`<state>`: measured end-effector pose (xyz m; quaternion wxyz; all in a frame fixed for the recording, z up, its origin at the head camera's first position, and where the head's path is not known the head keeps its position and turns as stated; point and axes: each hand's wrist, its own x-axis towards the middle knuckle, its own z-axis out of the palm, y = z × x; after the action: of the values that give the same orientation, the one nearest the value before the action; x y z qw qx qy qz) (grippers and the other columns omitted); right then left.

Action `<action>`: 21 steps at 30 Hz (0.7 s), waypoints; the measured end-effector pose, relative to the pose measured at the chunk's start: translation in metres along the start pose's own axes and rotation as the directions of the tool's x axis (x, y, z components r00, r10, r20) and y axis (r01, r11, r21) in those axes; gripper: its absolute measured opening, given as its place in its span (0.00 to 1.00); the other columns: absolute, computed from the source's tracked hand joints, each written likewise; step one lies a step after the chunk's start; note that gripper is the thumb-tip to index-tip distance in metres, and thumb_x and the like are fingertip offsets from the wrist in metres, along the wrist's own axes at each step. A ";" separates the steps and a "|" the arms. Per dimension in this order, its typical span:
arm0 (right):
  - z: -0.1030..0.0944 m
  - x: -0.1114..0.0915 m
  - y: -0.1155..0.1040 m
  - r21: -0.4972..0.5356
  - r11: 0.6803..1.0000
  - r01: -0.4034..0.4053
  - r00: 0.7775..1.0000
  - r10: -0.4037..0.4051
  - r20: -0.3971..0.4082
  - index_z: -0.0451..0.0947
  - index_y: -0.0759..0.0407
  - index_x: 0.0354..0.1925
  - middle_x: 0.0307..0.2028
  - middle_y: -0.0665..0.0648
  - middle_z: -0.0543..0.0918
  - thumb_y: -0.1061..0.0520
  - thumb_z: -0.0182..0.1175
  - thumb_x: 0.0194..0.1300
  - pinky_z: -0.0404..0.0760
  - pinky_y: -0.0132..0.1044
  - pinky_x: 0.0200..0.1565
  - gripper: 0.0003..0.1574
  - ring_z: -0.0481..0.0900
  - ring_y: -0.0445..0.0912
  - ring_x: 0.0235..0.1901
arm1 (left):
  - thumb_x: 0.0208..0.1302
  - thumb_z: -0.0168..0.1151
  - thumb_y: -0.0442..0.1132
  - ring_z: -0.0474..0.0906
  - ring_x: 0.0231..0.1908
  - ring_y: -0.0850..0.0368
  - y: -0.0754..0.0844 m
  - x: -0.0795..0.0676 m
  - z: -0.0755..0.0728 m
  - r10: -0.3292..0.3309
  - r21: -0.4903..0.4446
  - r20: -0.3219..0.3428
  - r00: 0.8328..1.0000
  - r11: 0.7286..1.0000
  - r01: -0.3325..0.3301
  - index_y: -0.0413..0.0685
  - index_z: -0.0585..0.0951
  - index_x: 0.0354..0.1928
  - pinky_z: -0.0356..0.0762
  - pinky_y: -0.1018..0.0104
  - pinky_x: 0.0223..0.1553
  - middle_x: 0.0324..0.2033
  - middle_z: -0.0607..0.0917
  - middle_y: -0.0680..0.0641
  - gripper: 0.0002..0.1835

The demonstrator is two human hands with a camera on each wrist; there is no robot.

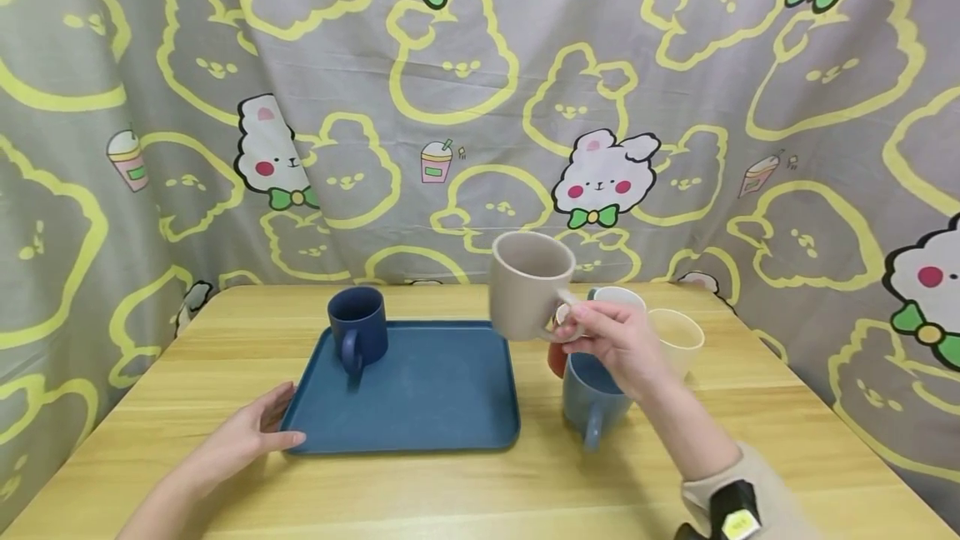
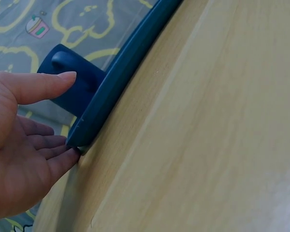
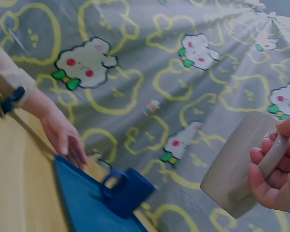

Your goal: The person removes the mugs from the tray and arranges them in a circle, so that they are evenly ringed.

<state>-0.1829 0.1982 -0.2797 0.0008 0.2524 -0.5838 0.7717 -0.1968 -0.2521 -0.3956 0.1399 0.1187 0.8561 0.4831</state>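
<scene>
My right hand [image 1: 611,340] grips a beige mug [image 1: 525,294] by its handle and holds it in the air, right of the tray's far corner. In the right wrist view the fingers curl through the handle of the same mug [image 3: 239,169]. My left hand [image 1: 251,432] rests at the near left corner of a blue tray [image 1: 435,398]; its fingers look fairly straight and touch the rim. A dark blue mug [image 1: 360,327] stands upright at the tray's back left, handle toward me. It shows behind the tray edge in the left wrist view.
Right of the tray stand a grey-blue mug [image 1: 588,398], a cream mug [image 1: 678,336], a white mug [image 1: 622,297] and a reddish mug [image 1: 557,358], partly hidden by my right hand. The wooden table [image 1: 450,494] ends at a patterned curtain [image 1: 480,140].
</scene>
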 end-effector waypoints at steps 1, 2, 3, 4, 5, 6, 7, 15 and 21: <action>-0.007 -0.003 -0.003 0.003 1.000 0.013 1.000 -0.013 0.009 0.84 0.57 0.31 0.26 0.52 0.84 0.68 0.47 0.68 0.83 0.34 0.35 0.20 0.83 0.41 0.30 | 0.59 0.63 0.41 0.49 0.63 0.27 0.000 0.000 0.000 0.001 0.000 0.000 1.000 1.000 -0.001 0.19 0.43 0.65 0.58 0.43 0.60 0.64 0.47 0.21 0.49; -0.013 -0.006 -0.007 0.012 1.000 0.022 1.000 -0.022 0.010 0.84 0.58 0.31 0.27 0.53 0.84 0.68 0.46 0.68 0.83 0.34 0.35 0.20 0.83 0.41 0.30 | 0.59 0.63 0.41 0.49 0.63 0.27 -0.001 0.000 0.000 0.005 0.002 0.000 1.000 1.000 -0.005 0.19 0.43 0.65 0.58 0.43 0.60 0.64 0.47 0.20 0.49; -0.018 -0.009 -0.010 0.019 0.999 0.032 0.999 -0.032 0.010 0.84 0.59 0.32 0.27 0.53 0.84 0.69 0.45 0.69 0.83 0.34 0.36 0.20 0.83 0.42 0.31 | 0.59 0.63 0.41 0.49 0.63 0.27 -0.001 0.000 0.000 0.007 -0.002 -0.001 1.000 1.000 -0.007 0.19 0.43 0.65 0.57 0.42 0.60 0.64 0.47 0.20 0.49; -0.024 -0.013 -0.012 0.023 0.999 0.043 0.999 -0.043 -0.001 0.84 0.60 0.32 0.27 0.54 0.84 0.69 0.45 0.69 0.83 0.34 0.35 0.20 0.83 0.42 0.30 | 0.59 0.63 0.40 0.49 0.63 0.27 0.000 0.000 0.001 0.011 0.001 -0.002 1.000 1.000 -0.011 0.19 0.43 0.65 0.57 0.42 0.60 0.64 0.47 0.20 0.48; -0.030 -0.016 -0.015 0.025 0.998 0.059 0.998 -0.059 -0.009 0.83 0.61 0.32 0.27 0.55 0.84 0.70 0.44 0.68 0.83 0.35 0.35 0.20 0.83 0.43 0.31 | 0.59 0.63 0.40 0.49 0.63 0.26 0.000 0.000 0.001 0.015 0.005 -0.003 1.000 1.000 -0.015 0.18 0.43 0.65 0.57 0.42 0.60 0.64 0.47 0.20 0.48; -0.035 -0.020 -0.018 0.031 0.997 0.075 0.997 -0.074 -0.018 0.83 0.63 0.33 0.28 0.56 0.84 0.71 0.44 0.68 0.83 0.35 0.36 0.20 0.83 0.44 0.31 | 0.59 0.63 0.39 0.49 0.63 0.26 0.000 0.000 0.002 0.018 0.006 -0.004 1.000 1.000 -0.018 0.18 0.43 0.65 0.57 0.42 0.60 0.63 0.47 0.20 0.48; -0.040 -0.023 -0.021 0.032 0.995 0.093 0.995 -0.092 -0.028 0.83 0.64 0.33 0.28 0.57 0.84 0.72 0.43 0.68 0.83 0.36 0.36 0.21 0.83 0.45 0.31 | 0.59 0.63 0.39 0.49 0.63 0.26 0.001 0.000 0.002 0.022 0.008 -0.004 1.000 1.000 -0.022 0.18 0.43 0.65 0.57 0.42 0.60 0.63 0.47 0.19 0.48; -0.083 -0.049 -0.042 0.076 0.980 0.182 0.983 -0.179 -0.049 0.80 0.76 0.39 0.31 0.65 0.83 0.76 0.35 0.68 0.83 0.40 0.38 0.23 0.83 0.51 0.34 | 0.59 0.64 0.40 0.48 0.63 0.26 0.004 0.000 0.002 0.004 0.003 -0.013 1.000 1.000 -0.004 0.19 0.43 0.65 0.54 0.41 0.61 0.64 0.47 0.21 0.48; -0.110 -0.070 -0.051 0.097 0.981 0.168 0.986 -0.164 -0.041 0.78 0.78 0.41 0.33 0.67 0.84 0.77 0.31 0.69 0.83 0.41 0.39 0.26 0.83 0.54 0.37 | 0.59 0.63 0.39 0.48 0.62 0.25 0.004 -0.001 0.002 0.006 0.011 -0.015 1.000 1.000 -0.005 0.18 0.43 0.65 0.54 0.41 0.61 0.64 0.47 0.20 0.48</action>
<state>-0.1496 0.3343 -0.2818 0.0622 0.2871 -0.5213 0.8012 -0.1948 -0.2492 -0.3927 0.1315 0.1181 0.8594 0.4798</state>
